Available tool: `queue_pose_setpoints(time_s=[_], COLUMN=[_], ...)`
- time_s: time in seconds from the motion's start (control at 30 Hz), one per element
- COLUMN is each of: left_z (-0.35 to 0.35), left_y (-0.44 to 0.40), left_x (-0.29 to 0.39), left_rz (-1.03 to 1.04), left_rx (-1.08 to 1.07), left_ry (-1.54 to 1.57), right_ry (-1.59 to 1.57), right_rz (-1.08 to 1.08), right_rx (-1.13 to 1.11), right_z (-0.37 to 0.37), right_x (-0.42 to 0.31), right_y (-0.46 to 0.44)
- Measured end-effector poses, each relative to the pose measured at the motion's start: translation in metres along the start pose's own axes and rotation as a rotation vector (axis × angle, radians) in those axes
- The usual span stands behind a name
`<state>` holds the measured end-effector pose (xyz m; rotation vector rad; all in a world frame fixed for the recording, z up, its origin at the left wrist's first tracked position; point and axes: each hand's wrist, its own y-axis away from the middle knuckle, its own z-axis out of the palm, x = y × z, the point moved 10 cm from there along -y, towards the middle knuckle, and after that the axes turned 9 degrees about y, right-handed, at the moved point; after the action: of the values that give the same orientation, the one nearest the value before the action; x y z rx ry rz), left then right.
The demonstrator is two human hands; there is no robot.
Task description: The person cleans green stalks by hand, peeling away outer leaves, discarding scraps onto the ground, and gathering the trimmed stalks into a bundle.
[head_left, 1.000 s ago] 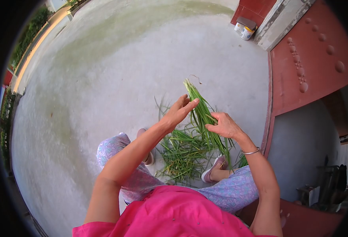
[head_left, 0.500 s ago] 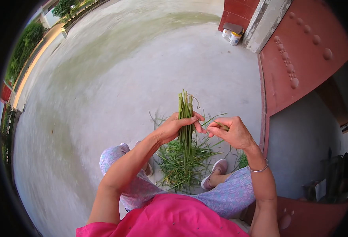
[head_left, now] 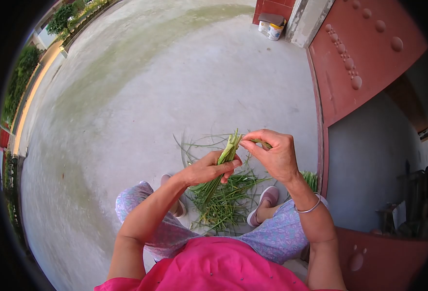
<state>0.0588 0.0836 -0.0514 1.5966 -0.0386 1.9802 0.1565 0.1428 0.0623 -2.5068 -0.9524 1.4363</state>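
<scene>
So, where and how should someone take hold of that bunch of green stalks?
I'd grip the bunch of green stalks just below its pale ends, coming from the left as the left hand does. It is slim and gathered there, so a hand can likely close around it, leaving those ends exposed to the right hand.

Pale grey floor (head_left: pixel 165 92) with loose green stalks (head_left: pixel 226 206) between shoes (head_left: pixel 269 196).
</scene>
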Motion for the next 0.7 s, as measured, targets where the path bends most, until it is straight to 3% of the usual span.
queue_pose_setpoints(time_s=[0.27,0.57,0.7], left_z=[-0.008,-0.028,-0.023], left_y=[0.008,0.011,0.012], left_x=[0.015,0.014,0.016], left_rz=[0.121,0.185,0.176], left_rx=[0.035,0.172,0.129], left_ry=[0.327,0.29,0.295], right_ry=[-0.053,-0.204,-0.25], right_rz=[0.183,0.296,0.283], right_rx=[0.074,-0.058,-0.085], right_z=[-0.014,-0.007,-0.003], right_x=[0.027,0.033,0.037], right_y=[0.005,0.006,0.006])
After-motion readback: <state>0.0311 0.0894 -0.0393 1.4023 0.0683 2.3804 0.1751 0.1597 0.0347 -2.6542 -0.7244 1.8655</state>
